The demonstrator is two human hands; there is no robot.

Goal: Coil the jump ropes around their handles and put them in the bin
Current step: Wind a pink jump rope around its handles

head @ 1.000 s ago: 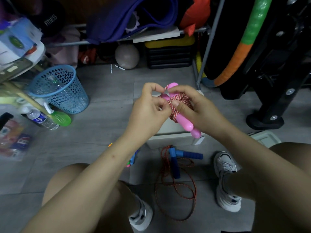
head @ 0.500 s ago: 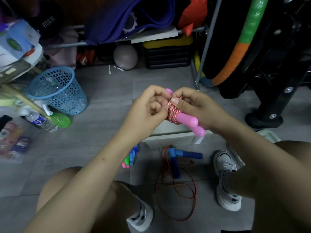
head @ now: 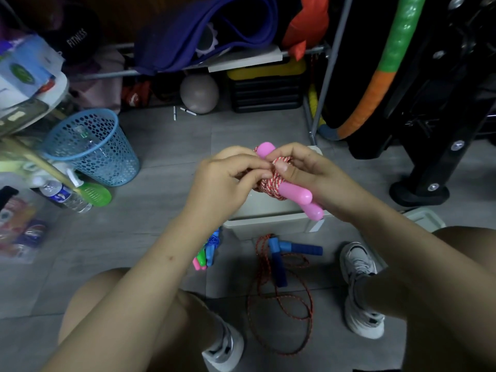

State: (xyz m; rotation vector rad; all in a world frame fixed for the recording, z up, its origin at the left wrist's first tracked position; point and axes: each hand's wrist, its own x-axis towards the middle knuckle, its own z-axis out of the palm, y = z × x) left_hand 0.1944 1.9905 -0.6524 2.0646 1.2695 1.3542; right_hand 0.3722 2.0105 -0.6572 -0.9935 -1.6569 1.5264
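Head view, frame centre: pink handles [head: 295, 193] are gripped by the right hand [head: 308, 173], rope [head: 271, 183] end pinched by the left hand [head: 228, 181], best tucked tight.

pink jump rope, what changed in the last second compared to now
The left hand closed in: a second ago its fingers were raised and pinching rope at the top of the pink handles; now they are curled tight against the red-and-white coil. The right hand kept its grip on the bundle, thumb on the coil. The blue-handled rope stayed loose on the floor, and the white bin stayed put.
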